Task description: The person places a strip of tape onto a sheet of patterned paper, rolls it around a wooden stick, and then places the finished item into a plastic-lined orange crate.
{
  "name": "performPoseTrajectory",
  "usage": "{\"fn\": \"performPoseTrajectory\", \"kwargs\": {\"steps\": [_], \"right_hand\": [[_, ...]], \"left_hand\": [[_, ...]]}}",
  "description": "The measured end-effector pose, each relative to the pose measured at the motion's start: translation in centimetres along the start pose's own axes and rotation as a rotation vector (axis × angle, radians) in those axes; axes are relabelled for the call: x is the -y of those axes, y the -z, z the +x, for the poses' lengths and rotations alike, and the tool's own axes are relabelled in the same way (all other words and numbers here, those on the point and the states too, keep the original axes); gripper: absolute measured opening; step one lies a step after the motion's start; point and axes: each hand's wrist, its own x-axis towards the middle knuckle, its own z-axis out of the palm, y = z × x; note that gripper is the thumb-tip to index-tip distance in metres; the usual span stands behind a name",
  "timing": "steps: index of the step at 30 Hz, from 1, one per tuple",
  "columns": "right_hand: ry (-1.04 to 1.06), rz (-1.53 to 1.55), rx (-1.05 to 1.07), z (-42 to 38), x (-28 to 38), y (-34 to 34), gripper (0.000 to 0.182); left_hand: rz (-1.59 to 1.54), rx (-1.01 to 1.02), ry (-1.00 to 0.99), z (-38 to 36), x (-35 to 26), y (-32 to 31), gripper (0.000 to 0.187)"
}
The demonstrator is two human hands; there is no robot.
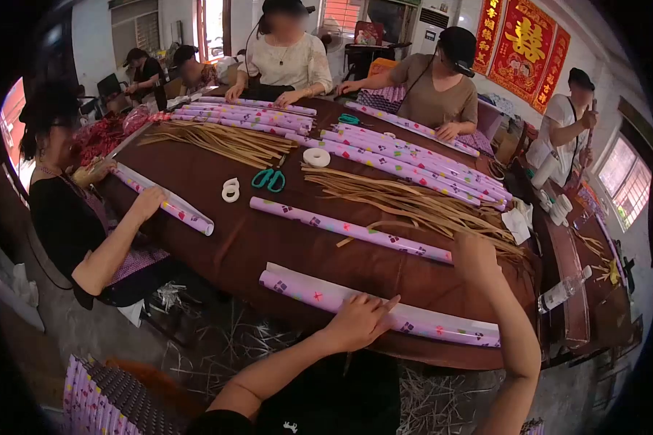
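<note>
Close in front of me lies a loosely rolled lilac sheet of patterned paper (442, 326), its upper edge standing open. My left hand (357, 320) is closed over the middle of this roll, fingers bent against it. My right hand (476, 259) is raised farther right, its fingers curled in; what they hold, if anything, is hidden. Just behind it, a bundle of flat tan strips (384, 192) is spread on the brown-covered table (232, 268). A tighter patterned tube (326, 217) lies between the bundle and my roll, its right end reaching my right hand.
Several finished-looking tubes (413, 163) lie across the middle. Green-handled scissors (268, 180) and white tape rolls (316, 156) rest nearby. A co-worker at left handles another tube (189, 216); others work across the table. A clear bottle (564, 290) lies at right. Shredded scraps (247, 348) litter the floor.
</note>
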Motion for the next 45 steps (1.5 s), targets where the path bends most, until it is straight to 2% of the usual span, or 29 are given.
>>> {"fn": "performPoseTrajectory", "kwargs": {"steps": [1, 2, 4, 6, 8, 11, 13, 15, 16, 18, 19, 20, 21, 23, 25, 26, 27, 28, 29, 30, 32, 33, 34, 36, 38, 44, 45], "right_hand": [[-0.08, 0.309, 0.22, 1.5, -0.3, 1.3, 0.018], [-0.184, 0.741, 0.392, 2.9, -1.0, 1.2, 0.023], [-0.517, 1.312, 0.475, 5.4, -1.3, 2.4, 0.022], [-0.515, 1.697, 0.298, 7.4, -2.0, 2.6, 0.018], [-0.432, 1.831, 0.095, 10.1, -2.8, 3.0, 0.017], [-0.22, 1.788, -0.187, 12.3, -3.3, 6.0, 0.02], [-0.134, 1.722, -0.272, 11.0, -1.7, 9.4, 0.022], [0.141, 1.407, -0.038, 8.5, -1.1, 12.8, 0.024], [0.061, 1.07, -0.032, 6.1, 1.3, 14.4, 0.021], [0.176, 0.37, 0.038, 0.3, 5.2, 15.0, 0.013], [0.47, -0.131, -0.252, -3.0, 5.4, 12.9, 0.012], [0.428, -0.507, -0.055, -6.8, 7.8, 12.7, 0.024], [0.437, -0.651, 0.022, -10.4, 9.5, 11.0, 0.034], [0.565, -0.546, 0.28, -15.1, 10.2, 6.9, 0.038], [0.725, -0.55, 0.364, -17.6, 10.1, 3.2, 0.037], [0.718, -0.546, 0.373, -18.5, 10.2, 1.8, 0.037], [0.753, -0.518, 0.259, -19.2, 10.4, 0.7, 0.037], [0.785, -0.49, 0.145, -19.9, 10.6, -0.4, 0.037], [0.755, -0.457, 0.123, -20.1, 11.0, -1.0, 0.037], [0.744, -0.453, 0.131, -20.4, 11.1, -1.2, 0.037], [0.712, -0.397, 0.144, -20.7, 11.3, -1.4, 0.038], [0.664, -0.324, 0.245, -21.1, 11.5, -1.2, 0.04], [0.656, -0.317, 0.248, -22.1, 11.5, -1.3, 0.04], [0.535, 0.023, 0.741, -24.2, 11.3, -0.9, 0.046], [0.481, 0.201, 1.241, -24.3, 10.6, -0.7, 0.054], [0.378, 0.393, 1.1, -23.7, 6.2, -6.2, 0.044], [0.23, 0.569, 0.891, -22.2, 6.4, -5.8, 0.042]], "left_hand": [[-0.009, 0.011, 0.002, -0.1, 0.1, 0.0, 0.056], [0.012, 0.0, 0.002, -0.1, 0.1, -0.1, 0.056], [0.005, -0.062, -0.009, -0.2, 0.1, -0.6, 0.053], [0.02, 0.102, 0.035, -0.1, -0.3, 0.6, 0.047], [-0.02, 0.091, 0.003, -0.5, -0.2, 0.5, 0.042], [0.001, 0.065, 0.019, -0.4, 0.0, 0.3, 0.04], [-0.014, 0.03, -0.025, -0.6, 0.3, 0.1, 0.043], [-0.031, -0.005, -0.067, -0.4, 0.4, 0.0, 0.047], [-0.078, -0.033, -0.037, -0.4, 0.2, 0.2, 0.051], [-0.134, -0.059, -0.007, -0.3, 0.1, 0.4, 0.056], [-0.165, -0.041, -0.005, -0.3, 0.3, 0.7, 0.062], [-0.195, -0.022, -0.002, -0.3, 0.5, 0.9, 0.069], [-0.202, -0.02, 0.001, -0.3, 0.6, 0.9, 0.069], [-0.23, 0.01, -0.001, -0.3, 0.7, 0.9, 0.072], [-0.215, -0.005, -0.012, -0.3, 0.7, 0.7, 0.067], [-0.19, -0.025, -0.023, -0.3, 0.7, 0.7, 0.063], [-0.229, 0.019, 0.033, -0.2, 0.4, 0.9, 0.048], [-0.251, -0.06, 0.01, 0.0, 0.5, 0.1, 0.041], [-0.272, -0.139, -0.012, 0.5, 0.2, 0.0, 0.033], [-0.174, -0.046, 0.066, 0.3, -0.7, 1.2, 0.025], [-0.174, -0.052, 0.054, 0.3, -0.3, 0.5, 0.024], [-0.169, -0.06, 0.08, 0.3, -0.3, 0.2, 0.024], [-0.17, -0.05, 0.077, 0.3, -0.2, 0.2, 0.024], [-0.19, -0.059, 0.091, 0.4, -0.3, 0.4, 0.024], [-0.184, -0.036, 0.081, 0.5, -0.3, 0.4, 0.024], [-0.175, -0.017, 0.124, 0.4, 0.0, 0.0, 0.025], [-0.176, -0.031, 0.108, 0.4, 0.0, 0.0, 0.025]]}}
